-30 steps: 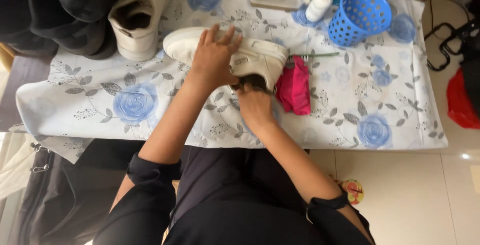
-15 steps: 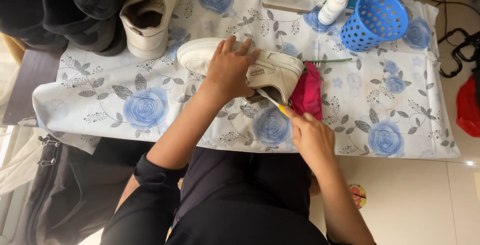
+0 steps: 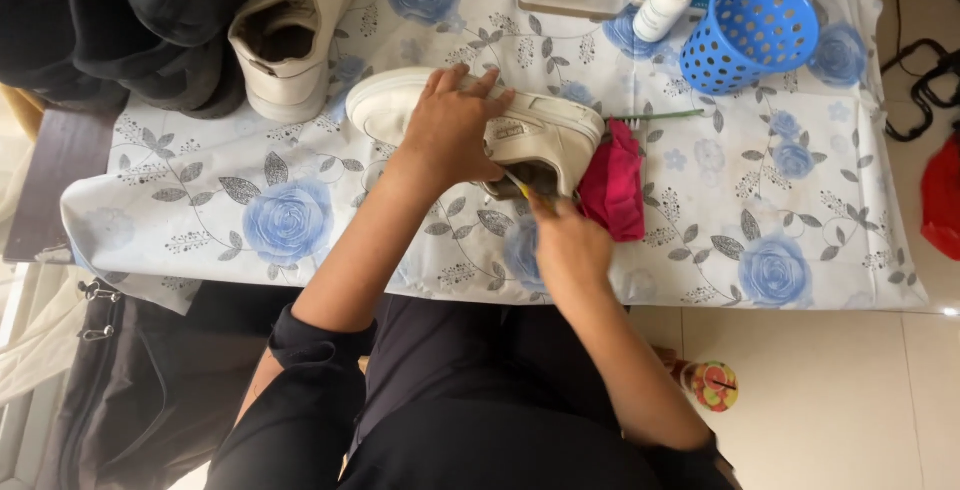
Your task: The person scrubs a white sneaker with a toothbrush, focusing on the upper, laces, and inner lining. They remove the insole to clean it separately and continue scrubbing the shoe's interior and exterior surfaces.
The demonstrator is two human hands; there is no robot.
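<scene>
A smooth white sneaker (image 3: 540,130) is pressed down by the spread left hand (image 3: 450,130); a thin yellow-handled brush (image 3: 520,188) is pinched by the right hand (image 3: 570,250) beside a crumpled red cloth (image 3: 615,185).

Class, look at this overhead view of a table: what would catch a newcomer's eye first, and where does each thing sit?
At the centre, the left hand presses down on a white sneaker lying on its side, while the right hand works a yellow-handled tool at its opening. A red cloth lies right beside it. A blue perforated basket sits tipped at the table's far right.
</scene>
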